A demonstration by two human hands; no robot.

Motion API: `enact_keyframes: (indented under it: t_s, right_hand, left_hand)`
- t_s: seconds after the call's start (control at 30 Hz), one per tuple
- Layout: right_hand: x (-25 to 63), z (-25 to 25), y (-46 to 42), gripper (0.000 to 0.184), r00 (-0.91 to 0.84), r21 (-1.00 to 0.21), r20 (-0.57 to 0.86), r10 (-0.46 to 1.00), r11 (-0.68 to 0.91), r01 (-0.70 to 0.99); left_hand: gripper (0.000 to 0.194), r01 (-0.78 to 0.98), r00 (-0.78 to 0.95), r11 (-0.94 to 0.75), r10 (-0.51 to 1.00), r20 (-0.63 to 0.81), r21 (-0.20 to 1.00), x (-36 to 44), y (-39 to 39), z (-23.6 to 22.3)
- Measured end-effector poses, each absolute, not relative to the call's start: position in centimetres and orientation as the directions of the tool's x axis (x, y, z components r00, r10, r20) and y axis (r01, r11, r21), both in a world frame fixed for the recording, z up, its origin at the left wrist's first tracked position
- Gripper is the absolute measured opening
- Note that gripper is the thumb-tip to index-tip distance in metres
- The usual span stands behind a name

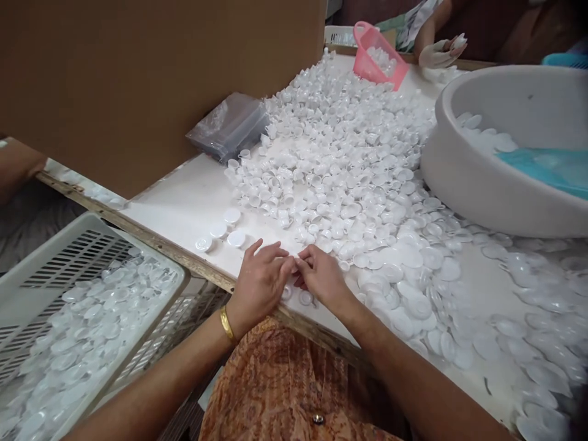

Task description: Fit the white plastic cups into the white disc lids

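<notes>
Left hand and right hand are pretty much fingertip to fingertip right by the near wooden-trimmed edge of the white-topped table, fingers bent and close together, but I honestly can't tell what's pinched between them. Two small round whitish pieces sit just under them at that same edge. Off past the left hand, four flat round white discs lie loose on bare tabletop, also near that edge. Beyond the hands there's a massive heap of tiny glossy white cups, with flat white saucers mixed in closer by. Toward the far edge, a pink plastic scoop holds more white bits, and another person's hand has a small white piece. A big round grey tub stands at the right, and a pale slotted plastic crate full of white pieces is beside the near edge.
</notes>
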State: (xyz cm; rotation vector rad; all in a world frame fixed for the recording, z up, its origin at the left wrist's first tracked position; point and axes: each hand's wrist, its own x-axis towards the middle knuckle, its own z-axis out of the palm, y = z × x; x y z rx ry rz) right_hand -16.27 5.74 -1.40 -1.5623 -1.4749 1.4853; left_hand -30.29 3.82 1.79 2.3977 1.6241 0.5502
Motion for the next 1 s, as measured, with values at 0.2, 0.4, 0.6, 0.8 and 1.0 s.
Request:
enact_keyframes:
  t_s: [0.2, 0.4, 0.6, 0.8, 1.0]
  right_hand:
    - [-17.3, -1.7, 4.6, 0.005, -0.29, -0.904, -0.285, 0.914, -0.156, 0.398]
    - [-17.1, -2.0, 4.7, 0.007, -0.317, -0.914, -0.361, 0.877, -0.267, 0.304]
    - [-17.0, -1.6, 5.5, 0.01, -0.352, -0.858, -0.512, 0.783, -0.484, 0.171]
    - [-17.5, -1.3, 5.3, 0.012, -0.342, -0.855, -0.518, 0.784, -0.49, 0.171]
    - [-11.9, 2.0, 4.3, 0.011, -0.221, -0.892, -0.259, 0.94, -0.144, 0.429]
  left_hand:
    - [0.043, 0.971, 0.106, -0.152, 0.965, 0.238, 0.186, -29.0, 8.2, 1.1]
    - [0.047, 0.981, 0.132, -0.162, 0.963, 0.234, 0.111, -28.1, 8.7, -0.4]
    - [0.048, 0.967, 0.215, -0.234, 0.962, 0.168, 0.101, -28.2, 9.3, -0.3]
    - [0.047, 0.965, 0.232, -0.252, 0.949, 0.215, 0.069, -27.7, 9.0, 0.2]
    - [0.048, 0.988, 0.116, -0.135, 0.968, 0.222, 0.07, -29.0, 9.0, 0.9]
